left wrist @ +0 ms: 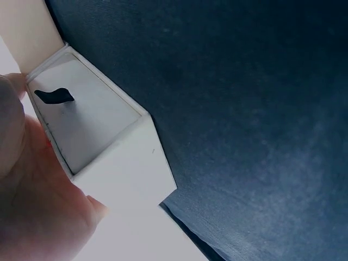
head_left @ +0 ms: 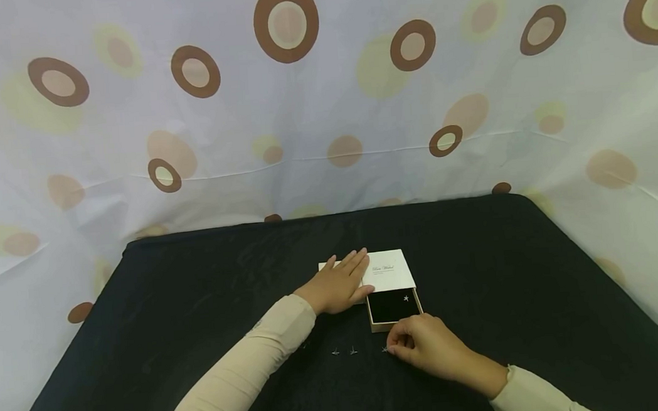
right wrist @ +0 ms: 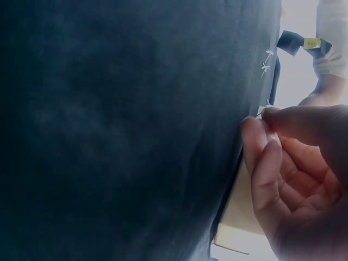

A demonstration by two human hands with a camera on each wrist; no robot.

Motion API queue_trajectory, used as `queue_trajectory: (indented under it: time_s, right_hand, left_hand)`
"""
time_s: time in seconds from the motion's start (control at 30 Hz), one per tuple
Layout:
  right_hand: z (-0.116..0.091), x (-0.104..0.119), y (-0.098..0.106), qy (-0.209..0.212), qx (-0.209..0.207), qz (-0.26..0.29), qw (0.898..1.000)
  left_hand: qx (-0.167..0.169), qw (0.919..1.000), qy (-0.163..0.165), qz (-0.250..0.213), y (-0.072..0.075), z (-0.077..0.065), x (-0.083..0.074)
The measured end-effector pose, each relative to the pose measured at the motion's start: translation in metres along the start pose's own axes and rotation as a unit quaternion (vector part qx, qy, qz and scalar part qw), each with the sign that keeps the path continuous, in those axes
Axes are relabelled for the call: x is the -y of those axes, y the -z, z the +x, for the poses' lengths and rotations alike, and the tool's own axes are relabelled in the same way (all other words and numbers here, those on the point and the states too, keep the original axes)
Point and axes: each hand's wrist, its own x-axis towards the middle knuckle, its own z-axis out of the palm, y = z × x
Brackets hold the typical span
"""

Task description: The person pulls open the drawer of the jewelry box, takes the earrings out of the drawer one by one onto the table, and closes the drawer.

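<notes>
My left hand (head_left: 336, 285) rests flat with straight fingers across a white box (left wrist: 87, 114), whose recessed end shows a black ribbon tab (left wrist: 54, 97). Beside it lies a white box sleeve (head_left: 389, 271) with fine print. From this sleeve a black-lined drawer (head_left: 388, 305) sticks out toward me, holding one small silver star-shaped stud (head_left: 406, 298). In front of the drawer, my right hand (head_left: 428, 345) pinches another star-shaped stud (head_left: 385, 350) between thumb and fingertip; the fingers mostly cover it in the right wrist view.
Two more star-shaped studs, one here (head_left: 335, 353) and its neighbour (head_left: 353, 351), lie left of my right hand on the black tablecloth (head_left: 226, 274). A patterned curtain (head_left: 323, 105) hangs behind and along both sides of the table.
</notes>
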Motion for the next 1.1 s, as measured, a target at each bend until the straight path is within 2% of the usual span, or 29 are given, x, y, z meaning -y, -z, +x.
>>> queue_trajectory:
  time_s: [0.63,1.1]
  right_hand:
    - [0.0003,0.0032,-0.0035,0.017,-0.006,-0.074,0.997]
    - [0.0009,0.0043,-0.0043,0.019,-0.013,-0.09,0.996]
  left_hand:
    - [-0.003,1.0,-0.003,0.003,-0.0007,-0.0005,0.0012]
    - [-0.003,1.0,-0.002,0.001,0.0013,-0.0012,-0.0001]
